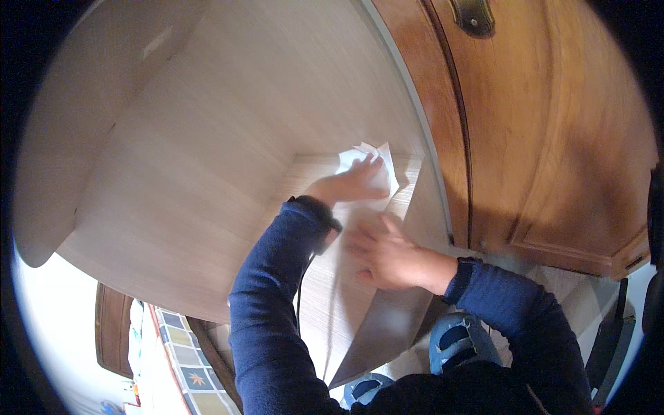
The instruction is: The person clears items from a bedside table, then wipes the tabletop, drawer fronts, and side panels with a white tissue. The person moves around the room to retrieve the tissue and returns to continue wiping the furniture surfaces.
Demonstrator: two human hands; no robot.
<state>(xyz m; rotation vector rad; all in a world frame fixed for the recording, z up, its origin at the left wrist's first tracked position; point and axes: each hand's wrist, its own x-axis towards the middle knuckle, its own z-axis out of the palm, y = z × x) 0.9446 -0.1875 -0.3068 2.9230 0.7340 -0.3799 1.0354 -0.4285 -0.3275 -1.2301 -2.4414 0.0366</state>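
My left hand [358,182] lies over a crumpled white sheet [388,168], perhaps paper or thin cloth, and presses it against a pale wood-grain ledge [407,174] in the corner of a cabinet. Its fingers cover part of the sheet. Nearer to me, my right hand [391,257] is slightly blurred, with its fingers apart and nothing held. It hovers over or touches the pale board [321,306]; the contact cannot be told. Along my left sleeve a thin dark cord [299,295] hangs from near the wrist.
A tall pale side panel [207,129] rises on the left. A brown wooden door [519,129] with a metal handle plate [473,18] stands to the right. My knees in torn jeans [451,337] are below. A bed with a patterned cover [194,358] is at lower left.
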